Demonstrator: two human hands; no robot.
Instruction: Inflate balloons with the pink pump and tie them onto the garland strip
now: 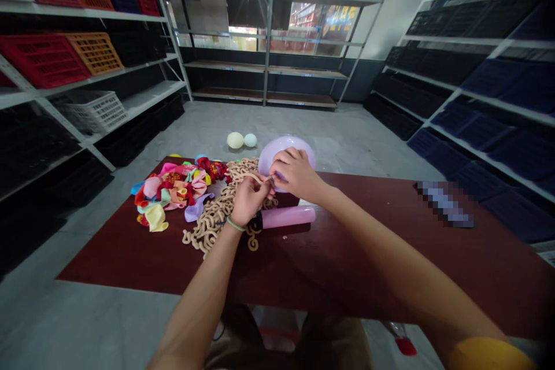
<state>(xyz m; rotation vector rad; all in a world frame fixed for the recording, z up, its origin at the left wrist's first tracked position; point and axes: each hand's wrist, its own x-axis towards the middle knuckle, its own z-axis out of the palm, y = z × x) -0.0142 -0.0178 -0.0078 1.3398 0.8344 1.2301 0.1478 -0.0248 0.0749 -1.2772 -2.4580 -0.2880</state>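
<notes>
Two-hand work at table, head view. L hand (249, 199): fingers bent & pinched, tips on a thin tan strand (269, 180) at near edge of an inflated lilac balloon (287, 153); exact grip partly hidden. R hand (295, 172): fingers curled & closed over front of the balloon, w/ tips of both hands nearly touching. Balloon sits just past R fingers, at far table edge, held up by R hand; whether it also rests on table: can't tell.

Below L fingers: heap of looped tan cord-like strands (217, 208), running under L wrist, which wears a green wristband (235, 224). Below R fingers: pink tube w/ black end (286, 217), lying flat, not touched by either hand. Left of L fingers: pile of limp multicoloured balloons (171, 193). Under all: dark red tabletop (130, 260).

Beyond fingers, on floor: 2 pale inflated balloons (235, 140). Further off: metal shelves (303, 72) & plastic crates (43, 60). Well right of R fingers, on table: pixelated patch (444, 203), item unreadable.
</notes>
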